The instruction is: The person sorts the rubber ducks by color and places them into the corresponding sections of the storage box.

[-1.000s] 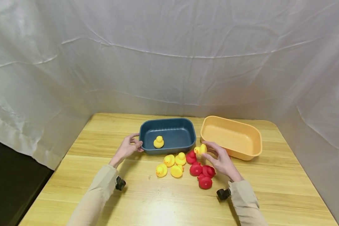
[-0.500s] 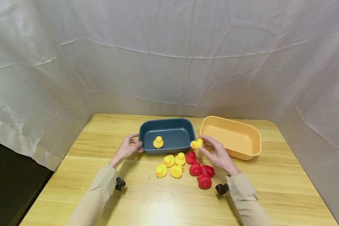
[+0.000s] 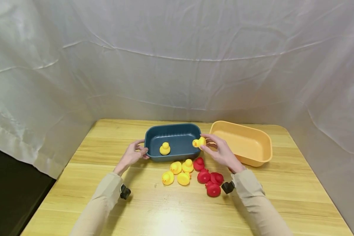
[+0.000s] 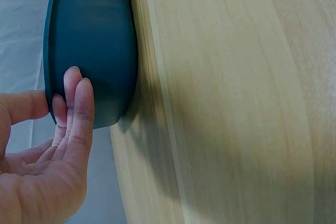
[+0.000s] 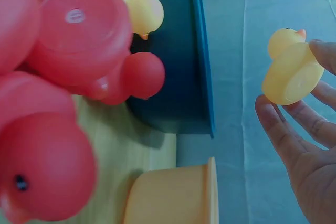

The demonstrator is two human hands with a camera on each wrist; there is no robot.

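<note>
Your right hand (image 3: 221,152) has a yellow duck (image 3: 202,142) pinched between its thumb and fingers, so the gap there is just as wide as the duck. The duck is in the air by the right end of the blue tub (image 3: 177,158), higher than the rim. You can't tell if all of it is past the rim.

From your right fingers, the inside of the tub lies to the left and down. The duck is tipped over: its long line runs from right to left, with its head to the tub and its bottom to your right wrist. Your left hand (image 3: 132,153) is far from this duck. Its fingers hold the left end of the tub.

Another duck (image 3: 165,149) sits in the tub, left of the middle. On the desk (image 3: 141,209), four loose yellow ducks (image 3: 176,167) and four red ducks (image 3: 204,176) lie in front. The orange tub (image 3: 239,141) is on the right.

Half a second ago, your duck was at the tub's front right corner. Now it is more to the left and farther back. Your left hand looks the same.
</note>
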